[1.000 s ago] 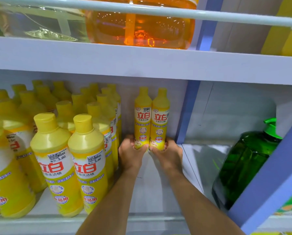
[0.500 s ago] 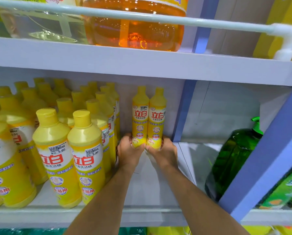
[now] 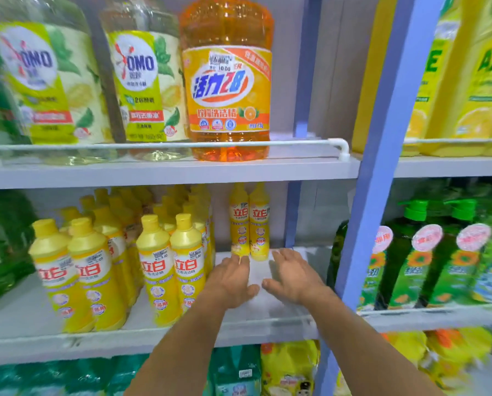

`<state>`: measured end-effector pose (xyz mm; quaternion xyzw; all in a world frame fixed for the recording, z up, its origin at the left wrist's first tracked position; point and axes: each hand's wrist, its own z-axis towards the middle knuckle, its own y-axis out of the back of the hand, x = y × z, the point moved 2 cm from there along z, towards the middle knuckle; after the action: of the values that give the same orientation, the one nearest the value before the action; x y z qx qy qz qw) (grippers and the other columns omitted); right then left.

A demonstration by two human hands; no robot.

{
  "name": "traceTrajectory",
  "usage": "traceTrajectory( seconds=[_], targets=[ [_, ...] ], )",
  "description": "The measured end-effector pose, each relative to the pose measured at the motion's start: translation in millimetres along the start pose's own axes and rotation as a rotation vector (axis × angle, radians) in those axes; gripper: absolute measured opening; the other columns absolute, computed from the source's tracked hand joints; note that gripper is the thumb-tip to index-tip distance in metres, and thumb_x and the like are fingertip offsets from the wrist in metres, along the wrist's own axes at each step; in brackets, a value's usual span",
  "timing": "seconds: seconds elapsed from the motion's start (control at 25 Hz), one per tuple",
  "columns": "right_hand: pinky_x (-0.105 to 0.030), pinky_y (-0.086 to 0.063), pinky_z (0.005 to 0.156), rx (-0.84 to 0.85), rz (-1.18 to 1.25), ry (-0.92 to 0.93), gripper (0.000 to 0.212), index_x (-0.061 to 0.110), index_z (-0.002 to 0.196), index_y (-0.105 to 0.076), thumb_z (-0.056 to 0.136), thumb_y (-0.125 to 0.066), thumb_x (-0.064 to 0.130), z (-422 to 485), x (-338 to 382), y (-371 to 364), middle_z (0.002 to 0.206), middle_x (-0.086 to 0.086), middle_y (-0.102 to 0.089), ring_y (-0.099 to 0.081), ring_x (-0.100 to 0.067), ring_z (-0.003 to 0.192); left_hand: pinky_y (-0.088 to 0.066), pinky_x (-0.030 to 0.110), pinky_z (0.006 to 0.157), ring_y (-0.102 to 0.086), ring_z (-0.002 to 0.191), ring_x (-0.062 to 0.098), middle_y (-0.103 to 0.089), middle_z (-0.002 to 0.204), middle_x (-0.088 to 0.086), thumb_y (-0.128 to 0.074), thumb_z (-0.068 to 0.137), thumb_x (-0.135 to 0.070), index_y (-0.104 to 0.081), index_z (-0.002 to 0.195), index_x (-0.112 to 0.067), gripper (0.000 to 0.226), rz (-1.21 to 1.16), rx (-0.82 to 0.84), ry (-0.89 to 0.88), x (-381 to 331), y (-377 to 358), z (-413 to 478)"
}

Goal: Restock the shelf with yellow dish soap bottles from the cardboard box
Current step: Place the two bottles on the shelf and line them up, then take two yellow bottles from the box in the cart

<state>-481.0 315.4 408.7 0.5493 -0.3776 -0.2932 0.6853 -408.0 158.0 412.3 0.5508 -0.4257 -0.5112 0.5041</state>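
Bottles of glossy yellow dish soap, slim and round-shouldered, stand as an upright pair at the back of the white shelf. Left hand and right hand hover spread open, empty, just before them; left fingertips may graze one base.

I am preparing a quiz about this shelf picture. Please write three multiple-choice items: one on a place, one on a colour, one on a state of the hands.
1. Where do the two yellow bottles at the back stand?
A. right end of the middle shelf
B. top shelf
C. bottom shelf

2. What colour is the big bottle directly above them?
A. green
B. orange
C. blue

3. What do the left hand and right hand hold?
A. one bottle each
B. a box
C. nothing

Key: 1 A, they stand beside the blue post; 2 B, its liquid is orange; 3 C, both hands are open, fingers spread.
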Motion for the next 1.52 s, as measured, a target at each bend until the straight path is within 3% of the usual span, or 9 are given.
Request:
traceTrajectory(
  seconds=[0.28,0.56,0.68,0.96,1.12,1.28,1.44,1.52],
  targets=[
    [-0.044,-0.036,0.112,0.008,-0.152,-0.014,0.075,0.013,0.148,-0.034,0.091,-0.056,0.058,-110,58,35,0.149,-0.010,-0.040,-0.035,-0.032,0.139,-0.038,0.046,0.106,-0.043,0.129,0.035,-0.046,0.139,0.015,-0.050,0.092,-0.062,-0.034,0.145,-0.013,0.074,0.227,-0.026,-0.157,-3,41,-125],
    [-0.045,-0.033,0.116,0.004,-0.182,0.092,0.081,0.014,0.152,-0.030,0.091,-0.056,0.060,-210,168,-4,0.156,-0.012,-0.034,-0.031,-0.032,0.144,-0.038,0.047,0.108,-0.041,0.134,0.034,-0.044,0.144,0.012,-0.052,0.090,-0.063,-0.033,0.148,-0.016,0.077,0.185,-0.016,-0.026,78,19,-277],
    [-0.047,-0.036,0.115,0.085,-0.181,0.126,0.078,0.013,0.150,-0.034,0.091,-0.056,0.059,-242,212,-45,0.154,-0.012,-0.036,-0.033,-0.033,0.142,-0.041,0.048,0.104,-0.043,0.132,0.035,-0.044,0.143,0.014,-0.054,0.091,-0.061,-0.031,0.149,-0.016,0.077,0.153,0.078,0.059,115,-15,-336],
    [-0.048,-0.039,0.112,0.287,-0.148,0.173,0.075,0.012,0.151,-0.032,0.095,-0.054,0.056,-272,265,-141,0.155,-0.014,-0.035,-0.034,-0.035,0.141,-0.037,0.051,0.111,-0.037,0.140,0.036,-0.038,0.151,0.015,-0.051,0.095,-0.059,-0.030,0.150,-0.015,0.074,0.058,0.191,0.172,180,-92,-397],
    [-0.049,-0.037,0.113,0.475,-0.121,0.145,0.073,0.011,0.149,-0.036,0.095,-0.054,0.056,-293,256,-223,0.153,-0.014,-0.038,-0.035,-0.034,0.142,-0.036,0.050,0.114,-0.036,0.142,0.035,-0.039,0.152,0.014,-0.055,0.090,-0.061,-0.033,0.150,-0.019,0.076,-0.032,0.350,0.211,188,-174,-412],
    [-0.049,-0.040,0.110,0.669,-0.067,0.086,0.074,0.014,0.151,-0.033,0.094,-0.054,0.056,-303,233,-309,0.148,-0.014,-0.040,-0.036,-0.036,0.138,-0.042,0.049,0.107,-0.041,0.134,0.034,-0.045,0.142,0.012,-0.055,0.089,-0.059,-0.039,0.143,-0.021,0.069,-0.118,0.538,0.306,202,-260,-427],
    [-0.049,-0.044,0.105,0.795,-0.029,0.043,0.070,0.012,0.143,-0.042,0.092,-0.055,0.059,-296,211,-381,0.141,-0.014,-0.046,-0.041,-0.036,0.132,-0.041,0.049,0.106,-0.035,0.140,0.037,-0.035,0.153,0.014,-0.053,0.093,-0.059,-0.026,0.152,-0.018,0.077,-0.182,0.655,0.358,208,-332,-420],
    [-0.048,-0.043,0.105,0.829,-0.027,0.039,0.068,0.012,0.142,-0.043,0.093,-0.054,0.058,-291,204,-412,0.140,-0.015,-0.047,-0.043,-0.037,0.131,-0.042,0.047,0.104,-0.039,0.138,0.037,-0.038,0.151,0.015,-0.053,0.093,-0.058,-0.029,0.151,-0.015,0.076,-0.209,0.688,0.373,208,-365,-411]
  ],
)
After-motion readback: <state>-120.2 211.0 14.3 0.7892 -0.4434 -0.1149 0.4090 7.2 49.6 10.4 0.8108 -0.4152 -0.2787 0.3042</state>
